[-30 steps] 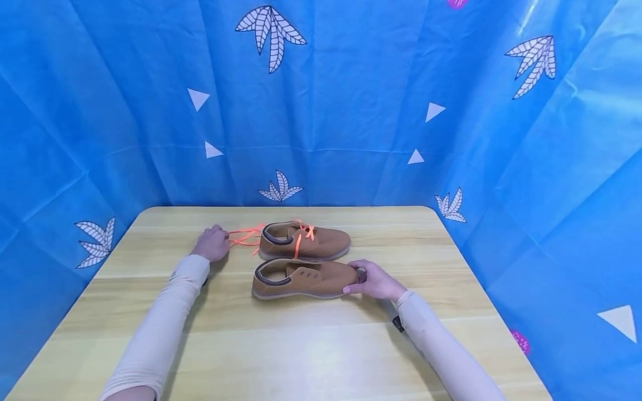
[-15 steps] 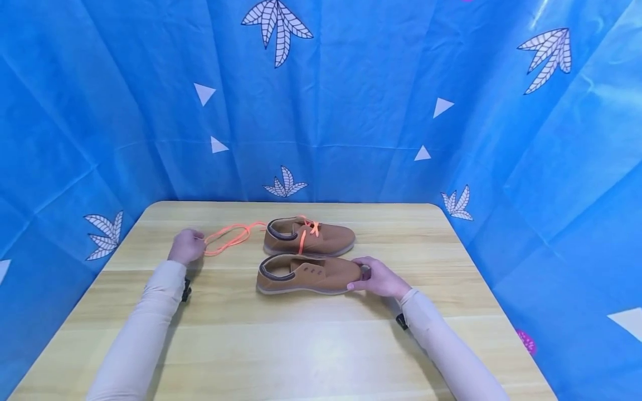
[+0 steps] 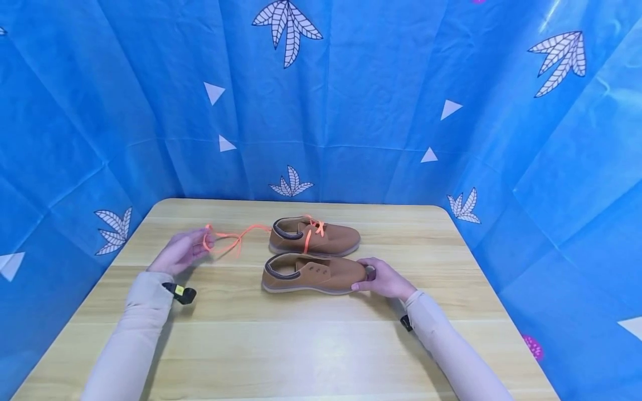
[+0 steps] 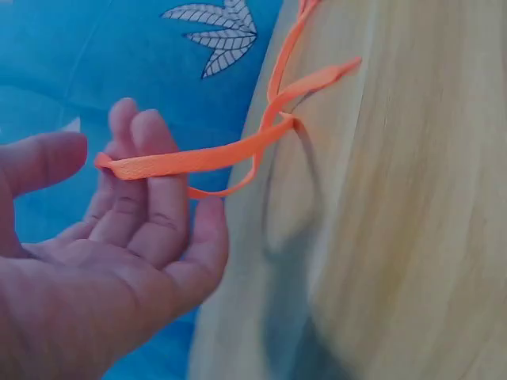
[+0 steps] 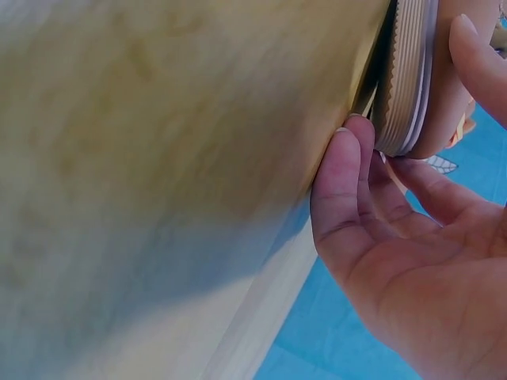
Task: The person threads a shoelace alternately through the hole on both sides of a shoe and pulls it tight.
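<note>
Two brown shoes lie side by side on the table in the head view, toes to the right. The near shoe (image 3: pixel 346 271) has bare eyelets, and my right hand (image 3: pixel 385 279) grips its toe. In the right wrist view, the thumb rests on the upper near the ridged sole (image 5: pixel 404 87) while the fingers curl at the front. An orange shoelace (image 3: pixel 244 233) runs through the far shoe (image 3: pixel 343 238) and trails left to my left hand (image 3: pixel 183 249). The left wrist view has the lace looped across the loosely bent fingers (image 4: pixel 162 210), thumb held apart.
A light wooden table (image 3: pixel 311 345) carries both shoes. Blue patterned cloth (image 3: pixel 351 111) hangs behind it and at the sides. A small black wrist camera (image 3: pixel 183 294) sits at the left sleeve.
My left hand has drawn the shoelace leftward, away from the far shoe, and its fingers have loosened and turned up under the loop. The right hand stays at the near shoe's toe.
</note>
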The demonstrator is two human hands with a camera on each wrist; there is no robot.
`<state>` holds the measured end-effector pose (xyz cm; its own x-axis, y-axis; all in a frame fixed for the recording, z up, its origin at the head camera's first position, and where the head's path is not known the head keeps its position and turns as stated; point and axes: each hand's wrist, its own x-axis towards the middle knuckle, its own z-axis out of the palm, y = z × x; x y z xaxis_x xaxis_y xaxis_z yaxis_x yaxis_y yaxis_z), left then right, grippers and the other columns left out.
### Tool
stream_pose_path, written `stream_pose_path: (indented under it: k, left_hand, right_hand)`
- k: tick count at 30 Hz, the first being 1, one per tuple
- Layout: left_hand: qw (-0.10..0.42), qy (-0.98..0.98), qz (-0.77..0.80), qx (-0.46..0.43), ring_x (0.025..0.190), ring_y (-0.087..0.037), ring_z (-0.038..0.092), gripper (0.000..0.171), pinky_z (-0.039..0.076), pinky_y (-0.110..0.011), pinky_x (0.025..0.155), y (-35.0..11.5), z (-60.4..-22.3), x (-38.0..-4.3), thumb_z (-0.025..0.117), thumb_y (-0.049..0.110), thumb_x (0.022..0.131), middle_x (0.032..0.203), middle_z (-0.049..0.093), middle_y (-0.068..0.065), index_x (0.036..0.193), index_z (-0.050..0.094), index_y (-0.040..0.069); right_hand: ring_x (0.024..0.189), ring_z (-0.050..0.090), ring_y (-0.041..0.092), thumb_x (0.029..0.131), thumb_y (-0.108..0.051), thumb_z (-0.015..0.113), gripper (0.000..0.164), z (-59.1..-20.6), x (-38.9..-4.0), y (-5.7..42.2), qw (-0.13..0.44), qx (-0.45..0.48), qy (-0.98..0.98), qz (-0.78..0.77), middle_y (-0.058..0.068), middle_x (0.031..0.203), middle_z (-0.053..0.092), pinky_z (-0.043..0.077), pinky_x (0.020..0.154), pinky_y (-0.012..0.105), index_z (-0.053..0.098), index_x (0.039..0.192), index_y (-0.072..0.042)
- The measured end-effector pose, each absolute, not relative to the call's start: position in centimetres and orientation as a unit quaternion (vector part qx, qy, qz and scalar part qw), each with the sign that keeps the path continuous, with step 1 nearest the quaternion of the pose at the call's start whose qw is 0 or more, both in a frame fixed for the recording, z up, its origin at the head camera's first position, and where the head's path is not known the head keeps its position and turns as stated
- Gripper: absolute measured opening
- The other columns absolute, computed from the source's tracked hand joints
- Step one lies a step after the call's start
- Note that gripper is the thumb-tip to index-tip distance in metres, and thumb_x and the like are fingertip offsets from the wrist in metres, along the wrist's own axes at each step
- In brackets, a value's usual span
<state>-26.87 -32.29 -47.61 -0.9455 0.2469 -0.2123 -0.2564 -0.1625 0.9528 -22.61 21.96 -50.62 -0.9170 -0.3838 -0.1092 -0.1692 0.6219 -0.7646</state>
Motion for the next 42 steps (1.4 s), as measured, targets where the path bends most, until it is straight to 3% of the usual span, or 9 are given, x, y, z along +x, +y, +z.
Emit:
stream_pose_path:
  k: [8,11,15,18,22,27,33,37,42]
  left_hand:
    - [0.084,0.620,0.777,0.067,0.087,-0.007,0.068,0.020,0.058,-0.021,0.086,-29.3,-43.1,-25.5,0.055,0.018,0.108,0.095,0.071,0.005,0.117,0.069,0.008]
    - [0.042,0.639,0.761,0.108,0.088,-0.007,0.070,0.020,0.058,-0.020,0.086,-27.8,-40.6,-24.6,0.057,0.018,0.107,0.095,0.072,0.004,0.114,0.069,0.005]
    - [0.003,0.649,0.746,0.147,0.089,-0.008,0.071,0.018,0.058,-0.019,0.087,-25.7,-37.1,-23.2,0.059,0.018,0.106,0.094,0.074,0.003,0.115,0.070,0.007]
    - [-0.004,0.652,0.739,0.167,0.088,-0.009,0.069,0.019,0.058,-0.020,0.088,-24.0,-34.8,-21.9,0.059,0.018,0.105,0.092,0.074,0.003,0.117,0.071,0.008]
    - [0.010,0.677,0.710,0.194,0.087,-0.011,0.066,0.024,0.059,-0.024,0.088,-21.3,-32.6,-20.0,0.057,0.019,0.107,0.088,0.071,0.004,0.123,0.069,0.005]
    - [0.045,0.751,0.618,0.228,0.085,-0.017,0.069,0.031,0.062,-0.032,0.084,-17.8,-31.5,-17.7,0.056,0.027,0.107,0.086,0.070,0.002,0.128,0.067,0.005]
    - [0.133,0.749,0.578,0.295,0.074,-0.022,0.066,0.026,0.061,-0.036,0.072,-14.4,-32.4,-17.2,0.056,0.024,0.107,0.081,0.069,-0.005,0.121,0.067,0.005]
    - [0.180,0.742,0.561,0.321,0.071,-0.026,0.062,0.020,0.055,-0.029,0.063,-12.6,-33.7,-17.8,0.056,0.023,0.107,0.078,0.067,-0.006,0.112,0.069,0.008]
    - [0.206,0.739,0.543,0.343,0.064,-0.021,0.057,0.023,0.044,-0.022,0.056,-11.6,-35.2,-18.4,0.055,0.022,0.108,0.076,0.065,-0.007,0.107,0.069,0.003]
  right_hand:
    - [0.092,0.066,0.016,0.082,-0.031,0.088,0.077,-50.8,-22.8,22.1,0.130,-0.154,0.891,-0.407,0.014,0.131,0.065,0.056,0.077,0.030,0.054,0.145,-0.002]
    - [0.097,0.067,0.017,0.081,-0.032,0.089,0.077,-50.8,-22.9,22.0,0.125,-0.151,0.892,-0.407,0.014,0.133,0.065,0.056,0.083,0.032,0.055,0.144,-0.003]
    - [0.104,0.067,0.019,0.080,-0.031,0.089,0.075,-50.6,-22.9,21.7,0.113,-0.157,0.893,-0.406,0.014,0.135,0.066,0.056,0.091,0.035,0.058,0.142,-0.003]
    - [0.103,0.067,0.019,0.081,-0.030,0.089,0.074,-50.4,-23.1,21.5,0.113,-0.164,0.890,-0.409,0.015,0.134,0.066,0.056,0.088,0.033,0.059,0.142,-0.003]
    - [0.098,0.068,0.021,0.082,-0.029,0.089,0.073,-50.2,-23.3,21.2,0.124,-0.163,0.888,-0.413,0.016,0.133,0.066,0.057,0.082,0.033,0.058,0.143,-0.002]
    - [0.118,0.065,0.035,0.087,-0.035,0.083,0.075,-48.1,-22.9,20.6,0.090,-0.168,0.902,-0.388,0.021,0.142,0.061,0.056,0.100,0.049,0.054,0.145,0.002]
    - [0.128,0.063,0.033,0.104,-0.031,0.062,0.046,-41.1,-21.5,16.9,0.046,-0.257,0.825,-0.501,0.014,0.142,0.064,0.053,0.108,0.049,0.059,0.143,-0.007]
    - [0.125,0.067,0.026,0.109,-0.035,0.052,0.040,-37.8,-20.5,14.1,0.081,-0.350,0.748,-0.559,0.013,0.132,0.071,0.052,0.110,0.044,0.066,0.134,-0.007]
    - [0.097,0.072,0.021,0.109,-0.035,0.053,0.042,-37.3,-19.4,12.5,0.104,-0.385,0.718,-0.570,0.018,0.100,0.076,0.058,0.095,0.037,0.074,0.107,0.001]
